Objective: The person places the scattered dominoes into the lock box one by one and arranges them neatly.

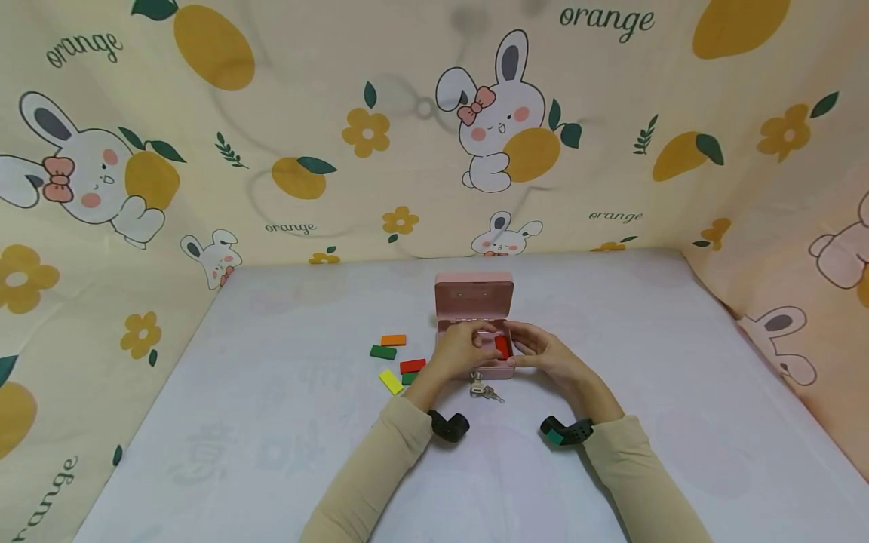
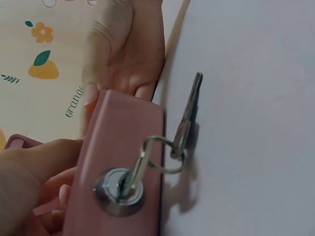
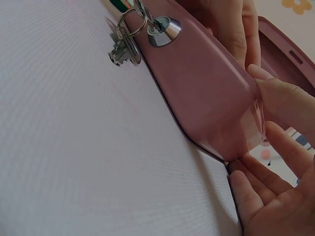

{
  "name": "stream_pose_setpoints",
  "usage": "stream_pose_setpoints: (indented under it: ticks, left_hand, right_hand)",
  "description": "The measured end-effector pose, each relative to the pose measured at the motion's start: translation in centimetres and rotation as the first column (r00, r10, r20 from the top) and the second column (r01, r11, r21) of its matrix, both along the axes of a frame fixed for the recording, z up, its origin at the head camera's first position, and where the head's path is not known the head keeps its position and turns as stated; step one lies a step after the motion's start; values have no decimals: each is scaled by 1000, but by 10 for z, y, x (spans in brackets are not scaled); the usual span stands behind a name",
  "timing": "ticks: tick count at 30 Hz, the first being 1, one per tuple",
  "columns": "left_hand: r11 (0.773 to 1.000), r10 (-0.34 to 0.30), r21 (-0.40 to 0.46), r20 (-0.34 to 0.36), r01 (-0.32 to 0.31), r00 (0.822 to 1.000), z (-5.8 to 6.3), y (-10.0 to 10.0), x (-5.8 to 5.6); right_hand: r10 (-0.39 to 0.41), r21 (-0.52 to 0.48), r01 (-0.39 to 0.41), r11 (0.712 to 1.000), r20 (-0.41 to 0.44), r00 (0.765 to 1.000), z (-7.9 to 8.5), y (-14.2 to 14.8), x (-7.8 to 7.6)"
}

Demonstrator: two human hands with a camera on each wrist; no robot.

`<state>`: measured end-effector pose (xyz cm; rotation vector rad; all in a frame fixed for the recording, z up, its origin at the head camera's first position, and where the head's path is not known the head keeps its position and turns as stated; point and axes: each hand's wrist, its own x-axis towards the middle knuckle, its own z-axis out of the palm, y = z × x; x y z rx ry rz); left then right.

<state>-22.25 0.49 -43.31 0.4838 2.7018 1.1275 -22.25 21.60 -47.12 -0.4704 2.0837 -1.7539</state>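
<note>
A small pink metal cash box [image 1: 474,298] stands on the table with its lid raised. Over its open inside is my left hand [image 1: 462,348], fingers bent down into it; whatever lies between the fingertips is hidden. Inside at the right end lies a red block [image 1: 502,347]. My right hand [image 1: 553,363] grips the box's right end, its thumb [image 3: 285,98] at the front corner rim and the other fingers against the side wall and low edge. A key sits in the front lock [image 2: 120,191], with a ring and a second key [image 2: 189,115] hanging from it.
Left of the box several flat blocks lie on the white table [image 1: 271,452]: an orange block [image 1: 394,340], a green block [image 1: 383,352], a red block [image 1: 413,366], a yellow block [image 1: 391,381] and another green one partly behind the left wrist. A patterned cloth [image 1: 407,196] rises behind.
</note>
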Motion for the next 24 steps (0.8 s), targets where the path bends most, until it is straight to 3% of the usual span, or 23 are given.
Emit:
stream_pose_setpoints:
  ticks: [13,24]
  left_hand:
    - [999,-8,32,-52,9,999,6,-17,11]
    - [998,8,55,-65,-4,998,12,-36,19]
  right_hand:
    - [20,52,-17,998,-57,998,2,-1,-1]
    - [-52,44,50,998,59,997,3,-3,1]
